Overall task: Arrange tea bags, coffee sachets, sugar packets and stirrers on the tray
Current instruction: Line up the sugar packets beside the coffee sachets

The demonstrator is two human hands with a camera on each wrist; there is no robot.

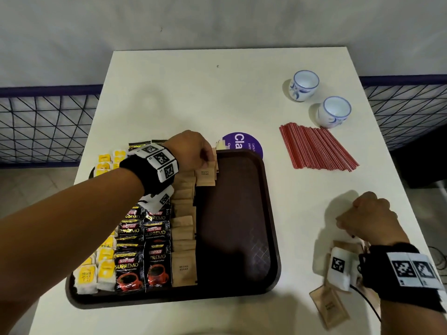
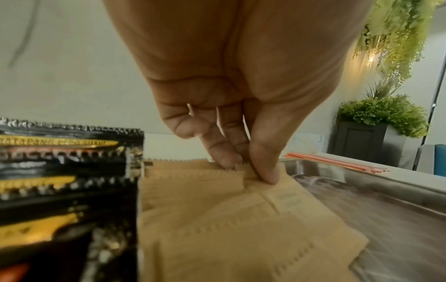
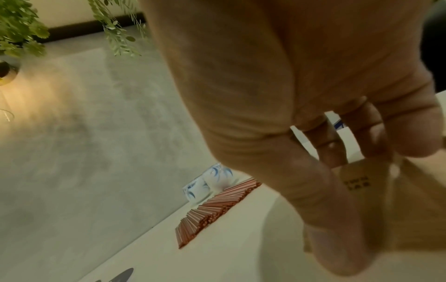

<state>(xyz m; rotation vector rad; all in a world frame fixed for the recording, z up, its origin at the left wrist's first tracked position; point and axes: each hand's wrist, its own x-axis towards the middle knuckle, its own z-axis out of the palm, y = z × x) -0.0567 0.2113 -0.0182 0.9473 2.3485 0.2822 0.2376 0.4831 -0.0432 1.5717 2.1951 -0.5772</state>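
A dark brown tray (image 1: 232, 226) holds rows of yellow tea bags (image 1: 104, 262), black coffee sachets (image 1: 142, 252) and a column of brown sugar packets (image 1: 183, 228). At the far end of that column my left hand (image 1: 210, 160) pinches the top edge of one sugar packet (image 1: 205, 175) between thumb and fingers (image 2: 263, 171). Red stirrers (image 1: 316, 147) lie in a flat bundle on the table, right of the tray. My right hand (image 1: 346, 226) is curled over a loose pile of sugar packets (image 1: 330, 308) at the table's right. Its thumb and fingers pinch one packet (image 3: 357, 183).
Two white and blue cups (image 1: 303, 84) (image 1: 335, 111) stand beyond the stirrers. A round purple sticker (image 1: 242, 143) shows behind the tray's far edge. The tray's right half is bare. The white table (image 1: 193, 93) ends just right of my right hand.
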